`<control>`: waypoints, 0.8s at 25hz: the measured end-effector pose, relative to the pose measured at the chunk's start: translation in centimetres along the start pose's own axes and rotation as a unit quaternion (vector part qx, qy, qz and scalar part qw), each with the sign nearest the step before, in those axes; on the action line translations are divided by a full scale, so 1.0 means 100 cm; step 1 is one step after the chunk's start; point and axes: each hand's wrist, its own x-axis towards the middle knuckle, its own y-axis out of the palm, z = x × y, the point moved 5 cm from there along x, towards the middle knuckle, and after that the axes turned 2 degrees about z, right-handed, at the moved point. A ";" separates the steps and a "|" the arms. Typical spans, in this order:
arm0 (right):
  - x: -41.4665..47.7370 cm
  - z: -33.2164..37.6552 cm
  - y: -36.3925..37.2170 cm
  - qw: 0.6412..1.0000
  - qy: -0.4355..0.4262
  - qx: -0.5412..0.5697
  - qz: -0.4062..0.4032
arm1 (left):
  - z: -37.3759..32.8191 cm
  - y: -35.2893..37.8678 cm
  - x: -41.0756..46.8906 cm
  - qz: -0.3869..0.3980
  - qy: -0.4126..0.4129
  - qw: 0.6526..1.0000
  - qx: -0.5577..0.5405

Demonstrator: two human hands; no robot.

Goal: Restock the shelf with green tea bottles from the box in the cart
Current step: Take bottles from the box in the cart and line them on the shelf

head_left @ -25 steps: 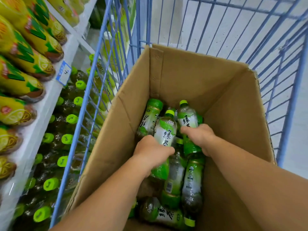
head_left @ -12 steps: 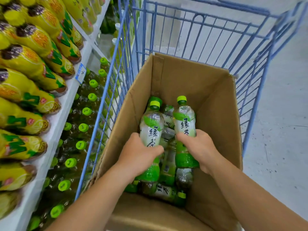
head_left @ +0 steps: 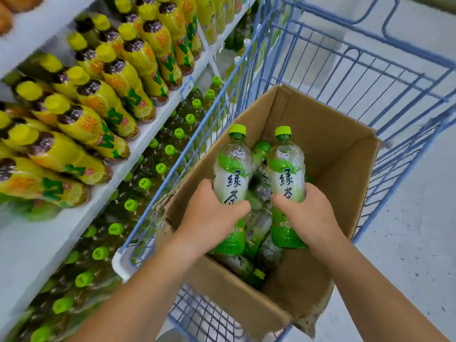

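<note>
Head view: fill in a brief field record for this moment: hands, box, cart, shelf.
left hand: grips one green-capped clear plastic tea bottle, upright
right hand: grips a second green-capped tea bottle, upright, beside the first
box: open brown cardboard box, more tea bottles lying inside
cart: blue wire cart holding the box
shelf: white shelf left of cart; green-capped bottles on lower tier, yellow-wrapped bottles above

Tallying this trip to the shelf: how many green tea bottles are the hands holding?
2. One green tea bottle is in the left hand, the other bottle in the right hand, both upright over the box. More lie below, partly hidden.
</note>
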 end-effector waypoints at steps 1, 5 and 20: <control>-0.006 0.009 0.001 1.000 -0.012 -0.003 0.012 | -0.003 -0.007 -0.010 -0.025 0.006 1.000 -0.009; -0.033 0.048 0.016 0.994 -0.079 -0.028 0.075 | 0.004 -0.048 -0.056 -0.121 0.004 0.991 -0.055; -0.142 0.115 0.303 0.868 -0.270 -0.149 0.389 | 0.236 -0.239 -0.200 -0.422 -0.093 0.892 -0.133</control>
